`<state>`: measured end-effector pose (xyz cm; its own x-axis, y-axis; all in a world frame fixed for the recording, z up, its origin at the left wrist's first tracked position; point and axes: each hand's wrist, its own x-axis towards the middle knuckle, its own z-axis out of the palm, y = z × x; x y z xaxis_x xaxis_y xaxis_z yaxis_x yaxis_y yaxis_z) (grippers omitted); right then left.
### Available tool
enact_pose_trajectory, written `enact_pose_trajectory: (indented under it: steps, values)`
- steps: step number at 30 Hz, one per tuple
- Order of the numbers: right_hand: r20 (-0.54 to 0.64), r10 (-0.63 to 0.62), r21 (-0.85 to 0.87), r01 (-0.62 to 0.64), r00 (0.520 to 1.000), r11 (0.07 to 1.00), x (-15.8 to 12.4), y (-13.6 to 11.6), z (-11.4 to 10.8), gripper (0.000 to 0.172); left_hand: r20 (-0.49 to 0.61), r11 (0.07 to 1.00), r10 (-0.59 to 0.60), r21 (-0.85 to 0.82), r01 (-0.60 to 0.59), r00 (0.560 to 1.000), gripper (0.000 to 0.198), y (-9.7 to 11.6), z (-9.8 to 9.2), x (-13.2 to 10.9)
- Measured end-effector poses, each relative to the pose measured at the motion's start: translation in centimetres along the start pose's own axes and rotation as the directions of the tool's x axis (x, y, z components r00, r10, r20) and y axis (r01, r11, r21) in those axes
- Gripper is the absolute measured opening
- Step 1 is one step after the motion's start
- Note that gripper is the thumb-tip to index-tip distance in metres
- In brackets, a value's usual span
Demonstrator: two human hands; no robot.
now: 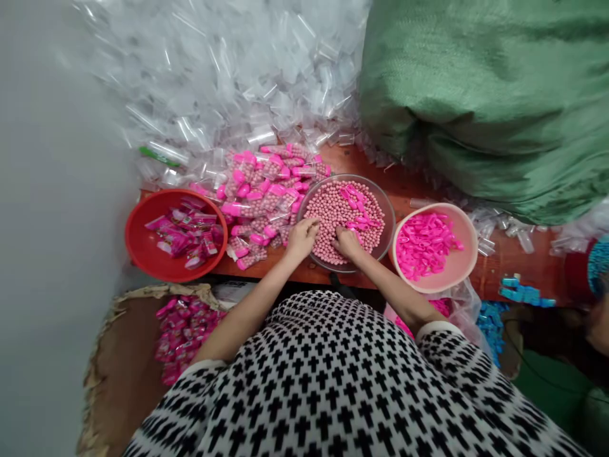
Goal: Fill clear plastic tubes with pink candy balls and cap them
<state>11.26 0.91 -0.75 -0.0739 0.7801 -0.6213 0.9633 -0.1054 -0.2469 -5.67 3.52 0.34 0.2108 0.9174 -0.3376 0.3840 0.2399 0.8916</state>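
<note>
A round bowl [387, 206] with a see-through rim holds many small pink beads [328, 203]. Several bright pink plastic pieces [354, 198] lie on top of the beads. My left hand [302, 238] is at the bowl's left side, its fingers curled together at the edge of the beads; what they hold, if anything, is too small to make out. My right hand [347, 244] reaches into the beads near the bowl's middle, fingers bent and close together, tips partly hidden. Left of the bowl lies a heap of clear tubes [271, 190] with pink ends, filled with beads.
A red bowl [136, 238] of pink wrapped packets stands at the left, and a pale pink basin [469, 254] of bright pink pieces at the right. Clear empty tubes [228, 76] pile up behind. A green sack [485, 101] bulges over the back right. Blue pieces [526, 292] lie farther right.
</note>
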Motion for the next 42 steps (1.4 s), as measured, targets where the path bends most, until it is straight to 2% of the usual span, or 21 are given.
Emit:
enact_pose_trajectory:
  steps: [2,3,4,6,8,9,12,16,18,20,22,24,25,28,31,34,36,38,40,42]
  values:
    - [-0.076,0.009,0.202,0.006,0.997,0.979,0.9,0.2,0.7,0.029,-0.02,0.999,-0.009,-0.04,0.008,1.0,0.031,-0.3,-0.4,-0.7]
    - [-0.13,0.012,0.351,0.035,0.991,0.936,1.2,0.4,0.9,0.029,-0.036,1.0,0.002,-0.025,-0.003,0.999,0.031,-0.3,-0.6,-1.0]
    - [-0.183,0.009,0.508,0.087,0.983,0.857,1.4,0.6,1.1,0.031,-0.046,1.0,0.022,0.009,-0.021,0.999,0.031,-0.4,-0.7,-1.3]
    - [-0.268,-0.018,0.744,0.219,0.963,0.631,1.3,1.0,1.1,0.037,-0.036,0.994,0.062,0.092,-0.058,0.997,0.031,-0.3,-0.5,-1.5]
    - [-0.315,-0.06,0.854,0.311,0.947,0.417,0.9,1.2,0.8,0.044,-0.001,0.987,0.089,0.137,-0.088,0.996,0.03,0.0,-0.1,-1.5]
    - [-0.328,-0.071,0.878,0.332,0.942,0.344,0.6,1.2,0.6,0.047,0.012,0.985,0.099,0.141,-0.1,0.995,0.028,0.3,0.2,-1.5]
    - [-0.335,-0.081,0.903,0.344,0.939,0.257,-0.3,1.1,0.2,0.053,-0.002,0.982,0.134,0.133,-0.133,0.991,0.021,1.1,1.0,-1.3]
    - [-0.319,-0.082,0.914,0.329,0.944,0.238,-0.6,0.8,0.4,0.055,-0.01,0.973,0.183,0.145,-0.18,0.983,0.011,1.6,1.4,-1.0]
    - [-0.322,-0.065,0.905,0.327,0.945,0.274,-0.4,0.8,0.6,0.056,-0.01,0.976,0.183,0.122,-0.181,0.983,0.008,1.5,1.4,-0.7]
    - [-0.335,-0.029,0.868,0.32,0.942,0.381,-0.3,0.8,0.5,0.058,-0.023,0.991,0.126,0.048,-0.125,0.992,0.008,1.0,1.5,-0.4]
    - [-0.377,-0.013,0.775,0.323,0.926,0.542,-0.4,1.0,0.1,0.061,-0.021,0.996,0.04,-0.075,-0.041,0.999,0.012,0.5,1.7,-0.2]
    - [-0.445,-0.059,0.641,0.364,0.894,0.676,-0.9,1.4,-0.8,0.061,0.018,0.975,-0.022,-0.221,0.025,1.0,0.016,0.1,1.7,0.0]
    - [-0.477,-0.107,0.581,0.404,0.872,0.706,-1.3,1.6,-1.3,0.059,0.046,0.955,-0.038,-0.292,0.05,0.998,0.019,0.0,1.7,0.0]
    - [-0.515,-0.265,0.5,0.537,0.815,0.68,-2.5,2.4,-3.3,0.051,0.148,0.887,-0.062,-0.445,0.123,0.987,0.033,0.2,1.6,-0.3]
    - [-0.458,-0.407,0.475,0.605,0.79,0.639,-3.0,2.8,-5.4,0.044,0.223,0.852,-0.04,-0.501,0.149,0.974,0.047,0.8,1.4,-0.7]
    - [-0.411,-0.503,0.453,0.649,0.761,0.612,-3.1,2.8,-6.8,0.035,0.235,0.843,0.001,-0.524,0.126,0.972,0.056,1.3,1.3,-0.8]
    - [-0.4,-0.493,0.47,0.635,0.773,0.613,-3.2,2.7,-7.1,0.033,0.216,0.863,0.045,-0.5,0.071,0.975,0.057,1.5,1.3,-0.6]
    - [-0.397,-0.437,0.531,0.59,0.807,0.608,-3.4,2.6,-7.1,0.034,0.179,0.892,0.103,-0.452,-0.012,0.978,0.055,1.6,1.3,-0.5]
    - [-0.408,-0.35,0.638,0.538,0.843,0.551,-3.6,2.7,-6.7,0.037,0.142,0.904,0.141,-0.421,-0.069,0.98,0.053,1.6,1.4,-0.5]
    - [-0.43,-0.238,0.736,0.491,0.871,0.467,-3.8,3.3,-6.2,0.039,0.126,0.898,0.139,-0.435,-0.071,0.982,0.055,1.5,1.6,-0.6]
